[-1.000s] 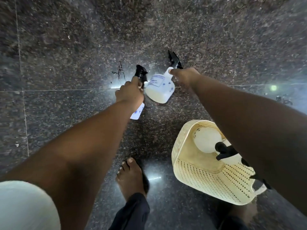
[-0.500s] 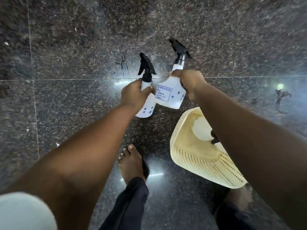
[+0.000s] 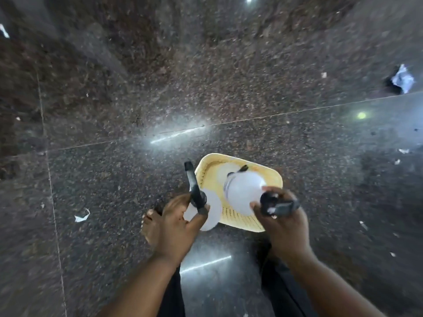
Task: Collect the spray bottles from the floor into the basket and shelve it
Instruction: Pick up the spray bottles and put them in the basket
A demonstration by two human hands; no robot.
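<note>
A cream perforated basket [image 3: 273, 177] stands on the dark granite floor just ahead of my feet. My right hand [image 3: 282, 223] grips a white spray bottle [image 3: 242, 191] by its black trigger head, its body hanging over the basket. My left hand [image 3: 176, 223] holds a second white spray bottle [image 3: 211, 211] by the neck, its black nozzle pointing up, beside the basket's left rim. Under the right bottle, inside the basket, shows another bottle's black nozzle [image 3: 243, 168]. The picture is blurred.
My bare left foot [image 3: 148, 227] sits left of the basket. Small white paper scraps [image 3: 81, 216] lie around on the floor, and a crumpled bluish-white wad [image 3: 402, 78] at the far right. Polished granite floor [image 3: 114, 175] extends on all sides.
Both hands lifted the two bottles off the floor and drew them back toward me, over and beside the basket. The view has risen and pulled back, so the basket looks smaller.
</note>
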